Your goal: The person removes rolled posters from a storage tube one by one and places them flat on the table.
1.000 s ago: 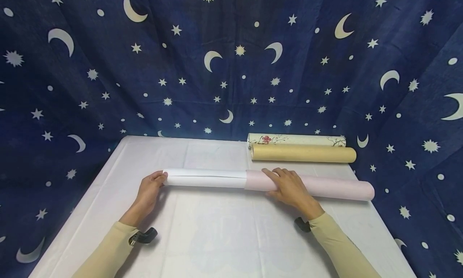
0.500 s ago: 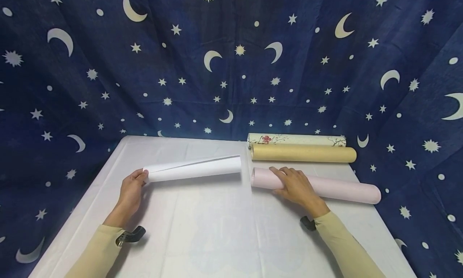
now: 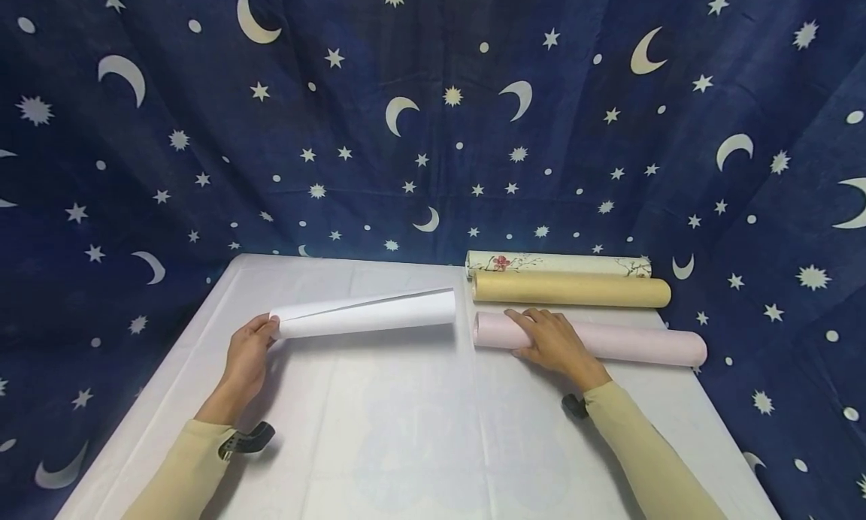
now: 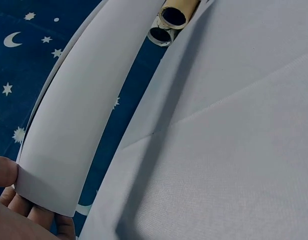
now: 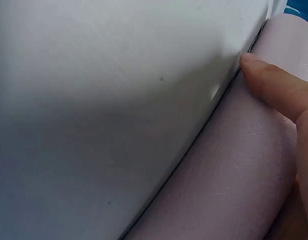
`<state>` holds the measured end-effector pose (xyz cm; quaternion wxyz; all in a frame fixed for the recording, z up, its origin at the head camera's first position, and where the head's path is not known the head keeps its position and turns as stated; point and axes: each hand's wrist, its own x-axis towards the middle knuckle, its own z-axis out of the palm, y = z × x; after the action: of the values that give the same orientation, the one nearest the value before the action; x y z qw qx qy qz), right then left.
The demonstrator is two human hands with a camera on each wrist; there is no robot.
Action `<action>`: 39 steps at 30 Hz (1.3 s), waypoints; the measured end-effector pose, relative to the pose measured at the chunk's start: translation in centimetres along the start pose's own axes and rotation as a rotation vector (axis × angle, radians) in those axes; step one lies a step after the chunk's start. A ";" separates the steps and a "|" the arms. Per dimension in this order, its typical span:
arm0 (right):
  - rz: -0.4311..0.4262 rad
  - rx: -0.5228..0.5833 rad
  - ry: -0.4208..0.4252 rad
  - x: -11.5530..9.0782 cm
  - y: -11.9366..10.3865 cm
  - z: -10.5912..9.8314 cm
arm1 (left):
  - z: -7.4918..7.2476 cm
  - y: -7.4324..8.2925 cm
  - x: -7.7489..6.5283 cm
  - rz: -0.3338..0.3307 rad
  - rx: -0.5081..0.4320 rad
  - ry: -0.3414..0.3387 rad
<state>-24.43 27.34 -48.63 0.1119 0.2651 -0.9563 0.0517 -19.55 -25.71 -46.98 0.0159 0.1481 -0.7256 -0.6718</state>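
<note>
The white roll (image 3: pixel 368 313) is thin, smooth, matte sheet curled into a loose cylinder; one long free edge runs slantwise along its upper side. The pink tube (image 3: pixel 636 342) is a firmer cylinder with fine scuffs and creases on a slightly glossy surface. The yellow tube (image 3: pixel 571 288) is plain; the floral tube (image 3: pixel 561 263) is cream with a red blossom and dark branches. The left wrist view shows both with hollow round ends. The table (image 3: pixel 406 437) is covered in white woven cloth with fold lines. Behind it hangs a dark blue curtain (image 3: pixel 446 152) printed with moons and stars.

The roll is raised off the cloth, its shadow set apart below it. A gap separates its right end from the pink tube's left end. The pink tube's right end overlaps the table's right edge in the head view. The yellow and floral tubes lie side by side near the rear edge, beyond the pink tube.

The left hand (image 3: pixel 246 355) pinches the roll at its left end, thumb on one face, fingers beneath; the roll extends rightward from this grip. The right hand (image 3: pixel 553 345) holds the pink tube from above near its left end, thumb along the near side, fingers over the top.
</note>
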 end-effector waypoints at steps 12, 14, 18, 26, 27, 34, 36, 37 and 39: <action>-0.002 -0.013 -0.009 2.0 1.2 0.2 | 0.4 0.1 -0.1 0.001 0.008 0.011; 0.003 -0.031 -0.020 2.3 1.2 0.3 | 0.6 0.0 -0.1 0.002 0.011 0.008; 0.015 -0.052 -0.013 2.6 1.2 0.3 | 0.9 -0.1 -0.2 0.004 0.017 0.002; 0.063 -0.032 0.076 2.7 1.3 0.3 | 1.3 0.2 -0.6 0.023 0.035 -0.021; 0.067 -0.025 0.081 2.6 1.2 0.2 | 1.5 0.2 -0.7 0.028 0.039 -0.025; 0.133 -0.025 0.145 1.2 -0.4 -1.6 | 2.8 0.5 -1.3 0.058 0.082 -0.091; 0.156 -0.010 0.183 0.8 -1.1 -2.5 | 3.5 0.8 -1.6 0.072 0.090 -0.120; 0.163 0.000 0.200 0.6 -1.4 -2.9 | 3.9 0.9 -1.7 0.078 0.095 -0.131; 0.162 0.024 0.227 0.3 -2.1 -3.8 | 4.7 1.2 -1.9 0.086 0.107 -0.151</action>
<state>-22.91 25.98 -44.83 0.2118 0.1806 -0.9551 0.1017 -19.00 -20.66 -45.92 -0.0178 0.0664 -0.7652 -0.6401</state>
